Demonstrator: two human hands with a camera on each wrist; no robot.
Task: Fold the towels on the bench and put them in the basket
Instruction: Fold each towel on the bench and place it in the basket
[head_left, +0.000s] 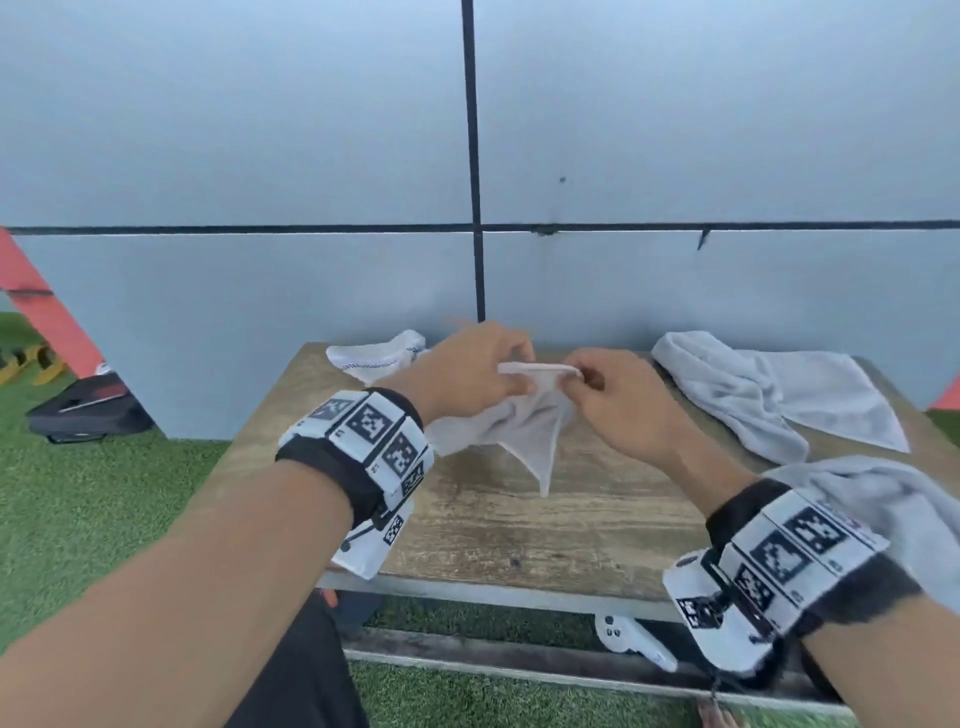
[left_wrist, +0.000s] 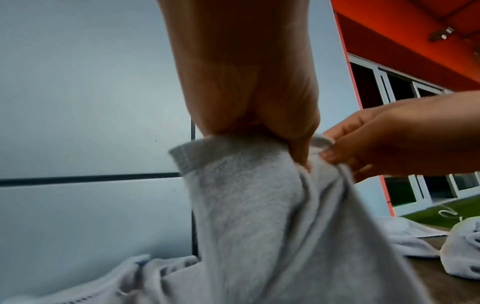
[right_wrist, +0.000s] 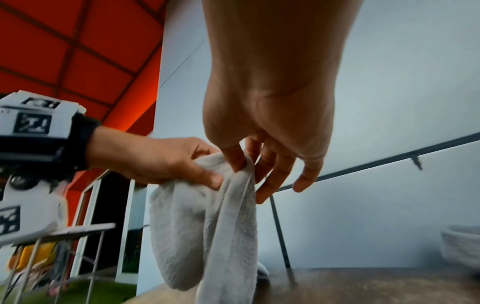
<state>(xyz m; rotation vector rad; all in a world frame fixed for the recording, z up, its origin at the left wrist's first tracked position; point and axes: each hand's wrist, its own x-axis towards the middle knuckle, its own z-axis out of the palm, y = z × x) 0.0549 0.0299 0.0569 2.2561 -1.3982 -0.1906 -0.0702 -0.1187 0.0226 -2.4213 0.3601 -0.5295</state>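
A small grey towel (head_left: 524, 431) hangs above the wooden bench (head_left: 519, 525), held up by its top edge. My left hand (head_left: 467, 374) grips the left part of that edge, and my right hand (head_left: 608, 395) pinches it just to the right. In the left wrist view the towel (left_wrist: 259, 205) drapes down from my left hand (left_wrist: 293, 139). In the right wrist view my right hand (right_wrist: 249, 162) pinches the towel (right_wrist: 207, 226) between thumb and forefinger, with the other fingers loose. No basket can be made out.
Another grey towel (head_left: 779, 400) lies spread at the bench's back right, one more (head_left: 883, 499) at the right edge, and a white cloth (head_left: 379, 356) at the back left. A grey wall stands behind. Green turf surrounds the bench; a black bag (head_left: 83, 410) lies left.
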